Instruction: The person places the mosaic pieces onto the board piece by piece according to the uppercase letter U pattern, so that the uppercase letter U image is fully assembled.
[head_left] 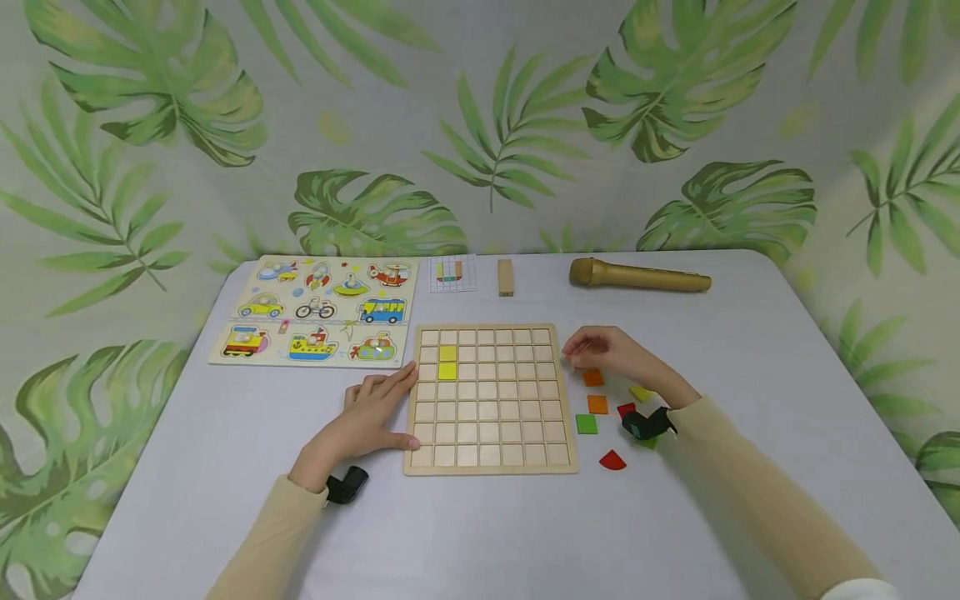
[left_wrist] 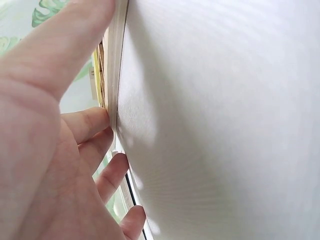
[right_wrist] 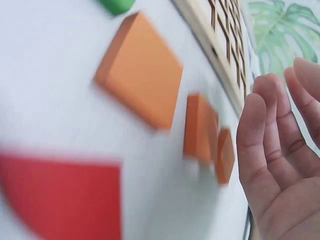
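A square wooden grid board (head_left: 491, 469) lies flat in the middle of the table. Two yellow square tiles (head_left: 447, 371) fill cells near its upper left. My left hand (head_left: 367, 421) rests at the board's left side, thumb and fingertips on the edge; the left wrist view shows the fingers (left_wrist: 87, 122) against its side. Near the upper right edge, my right hand (head_left: 611, 350) hovers over the orange tiles (head_left: 593, 377). Its fingers (right_wrist: 252, 132) are loosely bent, with nothing between them. Beside the board lie a green square (head_left: 587, 424) and a red quarter-circle (head_left: 612, 460).
A vehicle puzzle board (head_left: 347, 323) sits at the back left. Along the back are a printed grid card (head_left: 452, 283), a wooden block (head_left: 506, 279) and a gold microphone (head_left: 641, 277). Yellow (head_left: 642, 392) and red (head_left: 626, 410) pieces lie by the right wrist.
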